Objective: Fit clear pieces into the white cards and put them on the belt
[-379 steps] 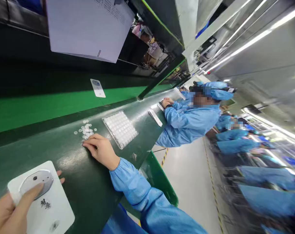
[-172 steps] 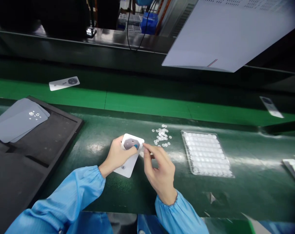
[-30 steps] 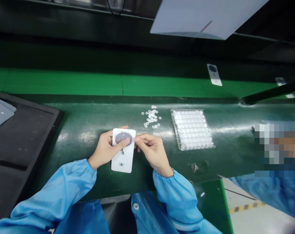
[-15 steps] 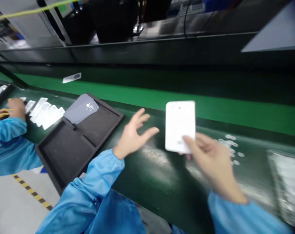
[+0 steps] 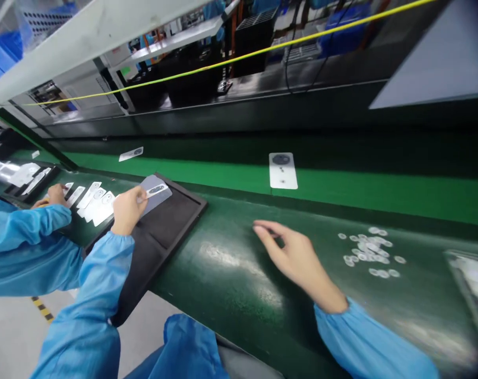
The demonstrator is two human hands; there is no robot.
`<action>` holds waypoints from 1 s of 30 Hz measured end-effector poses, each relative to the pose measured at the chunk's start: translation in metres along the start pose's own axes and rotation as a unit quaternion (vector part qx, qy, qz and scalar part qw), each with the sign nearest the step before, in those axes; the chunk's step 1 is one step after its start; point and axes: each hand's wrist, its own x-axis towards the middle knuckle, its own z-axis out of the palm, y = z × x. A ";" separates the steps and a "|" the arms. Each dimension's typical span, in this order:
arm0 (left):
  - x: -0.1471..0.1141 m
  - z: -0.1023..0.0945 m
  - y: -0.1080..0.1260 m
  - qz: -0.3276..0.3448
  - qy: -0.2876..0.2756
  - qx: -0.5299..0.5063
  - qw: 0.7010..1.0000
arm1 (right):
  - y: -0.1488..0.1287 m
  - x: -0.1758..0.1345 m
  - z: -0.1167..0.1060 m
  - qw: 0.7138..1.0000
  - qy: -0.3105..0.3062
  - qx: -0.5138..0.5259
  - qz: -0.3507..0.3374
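My left hand (image 5: 127, 211) is closed on the edge of a white phone back cover (image 5: 158, 190) with a dark oval patch. That cover is over a grey sheet (image 5: 147, 182) at the far end of the black tray (image 5: 183, 210). Out over the green bench, my right hand (image 5: 296, 255) has thumb and forefinger bent together at the tips, with nothing visible between them. Beyond it another white phone back cover (image 5: 283, 179), with a dark round camera area, lies flat on the bright green strip.
Several small clear rings (image 5: 370, 248) lie scattered on the right, near a clear-edged tray (image 5: 465, 284). At left, a co-worker's hand (image 5: 57, 196) is beside several white covers (image 5: 99, 204). Another cover (image 5: 131, 153) rests farther along the green strip.
The white cover that my right hand held now lies on the green strip, and that hand has drawn back left. My left hand moved left to the tray and took hold of a cover.
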 end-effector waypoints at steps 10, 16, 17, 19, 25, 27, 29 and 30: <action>-0.137 0.031 0.201 0.275 -0.209 -0.428 0.835 | -0.010 -0.065 -0.017 0.964 0.064 0.212 0.144; -0.122 0.074 0.237 0.063 -0.473 -0.630 0.612 | 0.010 -0.090 -0.060 0.964 -0.037 0.212 0.158; -0.122 0.079 0.240 0.043 -0.489 -0.643 0.587 | 0.011 -0.092 -0.061 0.961 -0.039 0.222 0.158; -0.127 0.088 0.244 -0.003 -0.493 -0.674 0.549 | 0.012 -0.095 -0.058 0.952 -0.032 0.258 0.161; -0.138 0.093 0.246 -0.088 -0.467 -0.678 0.561 | 0.013 -0.105 -0.042 0.957 0.060 0.227 0.172; -0.139 0.091 0.248 -0.090 -0.454 -0.680 0.570 | 0.009 -0.106 -0.041 0.962 0.066 0.204 0.170; -0.139 0.089 0.249 -0.094 -0.442 -0.684 0.572 | 0.004 -0.107 -0.040 0.966 0.064 0.183 0.172; -0.139 0.088 0.249 -0.096 -0.441 -0.685 0.572 | 0.003 -0.107 -0.041 0.967 0.063 0.174 0.174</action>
